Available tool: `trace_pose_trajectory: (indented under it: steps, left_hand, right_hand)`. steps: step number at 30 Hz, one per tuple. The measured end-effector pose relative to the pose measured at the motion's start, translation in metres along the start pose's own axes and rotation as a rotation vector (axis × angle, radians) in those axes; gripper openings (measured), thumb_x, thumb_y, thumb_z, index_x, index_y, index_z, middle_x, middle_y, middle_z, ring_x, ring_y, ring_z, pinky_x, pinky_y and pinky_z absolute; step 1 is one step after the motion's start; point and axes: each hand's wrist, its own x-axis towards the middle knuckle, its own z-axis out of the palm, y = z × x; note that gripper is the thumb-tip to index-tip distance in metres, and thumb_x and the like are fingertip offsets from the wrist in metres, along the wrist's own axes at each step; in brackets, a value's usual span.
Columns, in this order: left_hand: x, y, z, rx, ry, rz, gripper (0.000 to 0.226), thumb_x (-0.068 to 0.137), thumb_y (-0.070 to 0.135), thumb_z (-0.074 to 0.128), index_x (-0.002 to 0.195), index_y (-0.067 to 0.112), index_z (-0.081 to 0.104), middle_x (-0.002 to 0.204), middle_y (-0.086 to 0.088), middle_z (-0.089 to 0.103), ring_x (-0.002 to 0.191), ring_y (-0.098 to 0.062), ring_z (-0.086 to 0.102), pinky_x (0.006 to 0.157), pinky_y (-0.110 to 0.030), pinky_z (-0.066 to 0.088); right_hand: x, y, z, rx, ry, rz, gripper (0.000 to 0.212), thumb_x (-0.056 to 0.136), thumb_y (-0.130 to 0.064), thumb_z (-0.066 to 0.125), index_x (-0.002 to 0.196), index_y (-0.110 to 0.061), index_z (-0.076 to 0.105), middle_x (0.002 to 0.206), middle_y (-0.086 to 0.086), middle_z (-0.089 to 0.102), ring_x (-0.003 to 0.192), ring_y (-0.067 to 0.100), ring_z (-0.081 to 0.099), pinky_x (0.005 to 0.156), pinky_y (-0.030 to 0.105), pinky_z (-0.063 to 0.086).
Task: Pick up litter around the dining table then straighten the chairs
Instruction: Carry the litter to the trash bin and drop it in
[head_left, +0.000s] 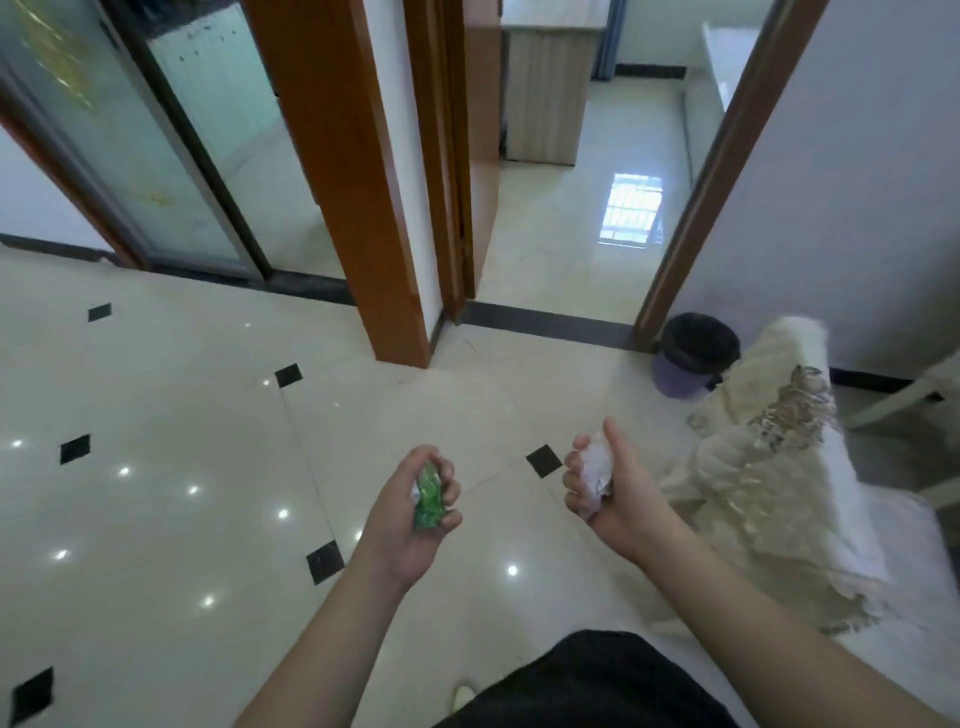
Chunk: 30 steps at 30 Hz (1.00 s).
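Curling round a crumpled green wrapper, the left hand keeps its palm turned up so the thin, glossy film sits cupped in the fingers and cannot spring open or slip out. Beside it and a little apart, the right hand clasps a wad of white paper, thumb raised along the top and fingers wrapped underneath; the paper looks soft, creased and partly squashed into a loose ball. Both pieces of litter are thus off the floor and carried at waist height, probably because each hand has gathered its own piece and is bringing it to be thrown away.

Ahead of the right hand and off to its outer side stands a purple bin lined with a black bag, round and open-topped, set against the wall by a door frame. Nearer that hand hangs a cream tablecloth, lacy and thick, draped over the table corner. Under both hands lies polished pale tile floor with small black diamond insets, reflecting ceiling lights.
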Motion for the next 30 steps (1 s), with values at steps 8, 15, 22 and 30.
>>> trace_pose_trajectory:
  steps: [8, 15, 22, 30]
  left_hand:
    - [0.145, 0.039, 0.085, 0.058, -0.089, -0.080, 0.010, 0.084, 0.023, 0.057, 0.075, 0.020, 0.053, 0.069, 0.001, 0.050, 0.053, -0.010, 0.040, 0.040, -0.019, 0.028]
    - [0.246, 0.056, 0.193, 0.134, -0.100, -0.113, 0.009, 0.081, 0.024, 0.059, 0.077, 0.018, 0.054, 0.070, -0.001, 0.051, 0.053, -0.011, 0.041, 0.041, -0.020, 0.031]
    - [0.335, 0.057, 0.282, 0.196, -0.175, -0.193, 0.010, 0.086, 0.023, 0.056, 0.076, 0.019, 0.055, 0.069, 0.000, 0.051, 0.052, -0.010, 0.041, 0.041, -0.019, 0.030]
    - [0.446, 0.049, 0.351, 0.234, -0.282, -0.330, 0.006, 0.081, 0.024, 0.055, 0.077, 0.020, 0.055, 0.070, 0.001, 0.049, 0.050, -0.010, 0.039, 0.039, -0.018, 0.027]
  right_hand:
    - [0.087, -0.089, -0.018, 0.109, 0.068, -0.105, 0.040, 0.086, -0.053, 0.047, 0.071, -0.018, 0.057, 0.059, -0.001, 0.051, 0.041, 0.010, 0.041, 0.042, 0.018, 0.019]
    - [0.163, -0.189, -0.049, 0.265, 0.127, -0.135, 0.041, 0.088, -0.055, 0.048, 0.072, -0.018, 0.059, 0.060, 0.000, 0.052, 0.041, 0.011, 0.044, 0.040, 0.018, 0.027]
    - [0.209, -0.283, -0.069, 0.331, 0.194, -0.219, 0.036, 0.085, -0.052, 0.051, 0.077, -0.018, 0.056, 0.062, 0.001, 0.051, 0.044, 0.011, 0.044, 0.041, 0.018, 0.027]
    - [0.269, -0.346, -0.098, 0.371, 0.305, -0.277, 0.040, 0.091, -0.055, 0.048, 0.080, -0.017, 0.057, 0.064, 0.002, 0.052, 0.046, 0.012, 0.047, 0.043, 0.019, 0.032]
